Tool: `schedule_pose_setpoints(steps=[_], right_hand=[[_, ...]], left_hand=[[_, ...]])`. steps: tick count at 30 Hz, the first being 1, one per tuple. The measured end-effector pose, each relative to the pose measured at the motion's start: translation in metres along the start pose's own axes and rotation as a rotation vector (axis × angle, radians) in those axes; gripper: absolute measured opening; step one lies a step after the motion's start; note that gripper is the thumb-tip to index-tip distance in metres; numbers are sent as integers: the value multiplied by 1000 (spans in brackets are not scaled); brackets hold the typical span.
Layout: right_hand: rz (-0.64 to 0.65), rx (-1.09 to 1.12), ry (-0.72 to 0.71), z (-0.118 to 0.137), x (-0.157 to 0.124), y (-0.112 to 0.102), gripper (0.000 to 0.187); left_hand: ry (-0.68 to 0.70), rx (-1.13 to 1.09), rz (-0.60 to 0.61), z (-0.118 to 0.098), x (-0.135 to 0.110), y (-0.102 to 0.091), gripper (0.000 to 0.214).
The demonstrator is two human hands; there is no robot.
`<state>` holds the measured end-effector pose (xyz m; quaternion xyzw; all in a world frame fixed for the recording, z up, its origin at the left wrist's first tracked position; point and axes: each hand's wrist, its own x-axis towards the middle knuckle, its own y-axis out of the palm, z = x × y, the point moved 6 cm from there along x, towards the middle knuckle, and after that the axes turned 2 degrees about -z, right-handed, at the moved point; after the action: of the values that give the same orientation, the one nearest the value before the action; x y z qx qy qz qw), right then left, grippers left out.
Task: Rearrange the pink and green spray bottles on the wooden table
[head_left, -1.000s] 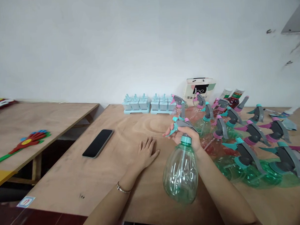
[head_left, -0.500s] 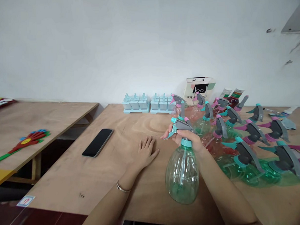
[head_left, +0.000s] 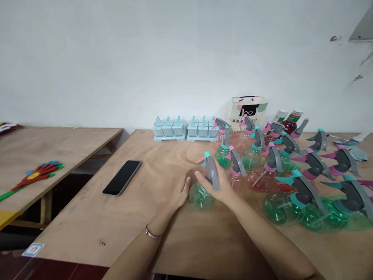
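Note:
A clear green spray bottle (head_left: 200, 198) with a grey and turquoise spray head stands near the middle of the table. My right hand (head_left: 219, 183) is closed around its head and neck, the grey lever showing between thumb and fingers. Against the bottle's left side rests my left hand (head_left: 179, 192), turned on edge, its thumb up and its other fingers mostly hidden behind the bottle. Just behind to the right stands a pink-collared spray bottle (head_left: 236, 165), partly covered by my right hand.
Several more green and red spray bottles (head_left: 301, 193) crowd the right side. Pale blue ice-pop moulds (head_left: 169, 130) and a paper bag (head_left: 245, 113) stand along the wall. A phone (head_left: 122, 177) lies left. Hand-shaped clappers (head_left: 35, 176) lie on another table.
My right hand has carried the spray bottle away from me and leftward, down beside my left hand. My left hand has turned from flat on the table to cup the bottle's side.

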<state>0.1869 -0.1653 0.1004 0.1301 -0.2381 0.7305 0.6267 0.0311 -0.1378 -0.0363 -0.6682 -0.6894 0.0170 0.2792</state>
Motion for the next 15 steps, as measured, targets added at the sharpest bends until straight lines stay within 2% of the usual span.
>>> schedule_pose_setpoints(steps=[2,4,7,9,12,15], right_hand=[[-59,-99,-55,-8,-3,9,31],[-80,-137,-61,-17,-7,16,36],[-95,-131,-25,-30,-9,23,39],[-124,-128,-31,-38,-10,24,46],[-132,-139,-34,-53,-17,28,66],[-41,-193,-46,-69,-36,30,71]], left_hand=[[52,-274,22,-9,-4,1,61],[127,-413,101,-18,-9,3,78],[268,-336,210,-30,-13,7,101],[320,-214,236,-32,-14,11,101],[289,-170,160,-24,-10,12,82],[158,-213,-19,-2,0,3,79]])
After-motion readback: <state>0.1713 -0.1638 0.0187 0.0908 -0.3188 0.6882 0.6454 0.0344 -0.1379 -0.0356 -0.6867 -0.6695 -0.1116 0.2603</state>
